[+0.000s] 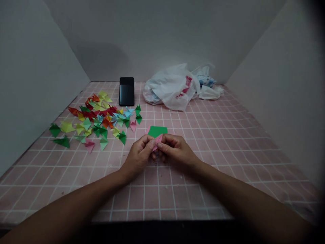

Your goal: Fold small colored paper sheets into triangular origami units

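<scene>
My left hand (139,153) and my right hand (174,149) meet at the middle of the pink tiled surface, both pinched on a small folded pink paper (157,140). Its tip shows between my thumbs; the rest is hidden by my fingers. Just behind my hands lies a flat green paper sheet (157,130) with a pink edge showing at its left side.
A heap of several folded paper pieces (98,118) in green, yellow, red, blue and pink spreads over the left. A black phone (126,90) lies at the back. White plastic bags (175,86) sit at the back right. Grey walls enclose three sides.
</scene>
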`<state>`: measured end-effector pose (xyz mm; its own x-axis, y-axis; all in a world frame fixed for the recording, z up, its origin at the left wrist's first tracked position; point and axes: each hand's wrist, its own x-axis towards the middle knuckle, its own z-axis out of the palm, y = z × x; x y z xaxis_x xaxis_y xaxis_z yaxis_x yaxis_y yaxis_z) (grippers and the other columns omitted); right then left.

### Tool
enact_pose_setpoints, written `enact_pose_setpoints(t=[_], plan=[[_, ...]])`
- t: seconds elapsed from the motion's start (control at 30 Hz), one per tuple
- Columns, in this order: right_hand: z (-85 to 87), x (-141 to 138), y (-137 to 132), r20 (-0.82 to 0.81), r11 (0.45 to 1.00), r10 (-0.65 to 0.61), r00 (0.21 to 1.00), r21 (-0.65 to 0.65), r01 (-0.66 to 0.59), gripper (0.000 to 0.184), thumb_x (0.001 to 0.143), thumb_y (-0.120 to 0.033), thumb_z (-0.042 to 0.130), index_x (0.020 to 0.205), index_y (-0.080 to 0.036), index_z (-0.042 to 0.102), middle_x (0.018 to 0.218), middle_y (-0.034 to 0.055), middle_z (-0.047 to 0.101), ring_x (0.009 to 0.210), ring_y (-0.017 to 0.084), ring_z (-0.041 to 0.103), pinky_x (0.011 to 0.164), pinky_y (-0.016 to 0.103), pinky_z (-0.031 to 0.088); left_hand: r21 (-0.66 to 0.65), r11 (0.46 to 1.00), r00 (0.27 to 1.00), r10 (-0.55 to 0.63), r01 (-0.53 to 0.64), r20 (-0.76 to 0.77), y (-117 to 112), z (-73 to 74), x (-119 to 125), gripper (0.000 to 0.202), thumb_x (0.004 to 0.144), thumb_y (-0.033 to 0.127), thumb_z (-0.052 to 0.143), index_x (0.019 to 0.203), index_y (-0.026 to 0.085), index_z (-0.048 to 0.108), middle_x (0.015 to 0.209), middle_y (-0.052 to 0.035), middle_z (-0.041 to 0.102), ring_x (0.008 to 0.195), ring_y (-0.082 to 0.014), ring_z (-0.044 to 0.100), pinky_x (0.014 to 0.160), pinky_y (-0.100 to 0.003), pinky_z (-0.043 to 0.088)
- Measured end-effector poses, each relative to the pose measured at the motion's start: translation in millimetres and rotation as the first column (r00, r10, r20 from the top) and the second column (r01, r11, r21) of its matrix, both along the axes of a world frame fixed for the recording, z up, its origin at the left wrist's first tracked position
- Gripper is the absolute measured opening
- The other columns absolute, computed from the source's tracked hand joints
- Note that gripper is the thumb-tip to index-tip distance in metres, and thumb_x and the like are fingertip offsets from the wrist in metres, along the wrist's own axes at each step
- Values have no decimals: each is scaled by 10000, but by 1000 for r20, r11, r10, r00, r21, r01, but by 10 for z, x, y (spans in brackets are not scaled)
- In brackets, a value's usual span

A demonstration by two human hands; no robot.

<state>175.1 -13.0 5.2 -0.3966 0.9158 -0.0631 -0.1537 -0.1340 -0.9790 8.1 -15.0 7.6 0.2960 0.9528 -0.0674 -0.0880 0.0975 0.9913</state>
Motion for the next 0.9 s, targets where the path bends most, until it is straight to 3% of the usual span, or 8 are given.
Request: enact_pose_setpoints(t=[0.27,0.6,0.77,0.9], plan=[[4,26,51,-65,996,-66,996,-66,62,322,842,-451,757,739,-192,596,590,-43,616,449,87,542,437,211,429,-22,999,996,-42,40,-83,-3,49,-2,344,902,503,601,772,196,517,613,43,557,503,-102,517,528,-240,428],[45,61,86,70,993,-116,991,-1,116,264,832,-404,731,734,-189,613,574,-40,592,455,88,531,448,219,410,48,993,953,-89,108,-290,31,49,-29,256,932,423,504,783,214,502,551,55,499,489,-112,467,494,-240,377],[59,53,70,101,983,-182,978,47,178,263,873,-362,686,698,-189,594,567,-36,599,451,82,521,451,220,381,62,992,960,-92,112,-263,44,42,-50,282,965,428,497,793,206,518,569,50,526,508,-111,505,525,-237,402],[49,38,59,43,977,-213,976,-6,213,291,874,-402,692,708,-192,577,583,-40,608,440,78,530,442,211,383,93,993,973,-43,66,-226,59,21,-71,290,970,426,522,781,207,507,567,58,519,489,-105,509,521,-235,403]])
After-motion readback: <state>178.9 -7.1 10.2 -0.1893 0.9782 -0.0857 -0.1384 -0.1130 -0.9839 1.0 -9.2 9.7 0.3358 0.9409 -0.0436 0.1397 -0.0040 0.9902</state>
